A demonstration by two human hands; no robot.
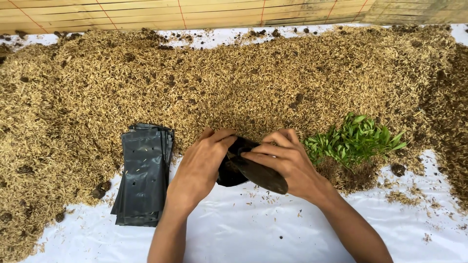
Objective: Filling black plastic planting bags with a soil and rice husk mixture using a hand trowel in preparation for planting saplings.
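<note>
Both your hands meet on one small black plastic planting bag [233, 171] at the white sheet's [253, 229] edge; your left hand [204, 163] pinches its rim; your right hand [285, 163] grips the other side, closed on it; a stack of flat black bags [144, 178] lies left; green leafy seedlings [353, 141] sit right, against the heap of tan rice husks [234, 78].
</note>
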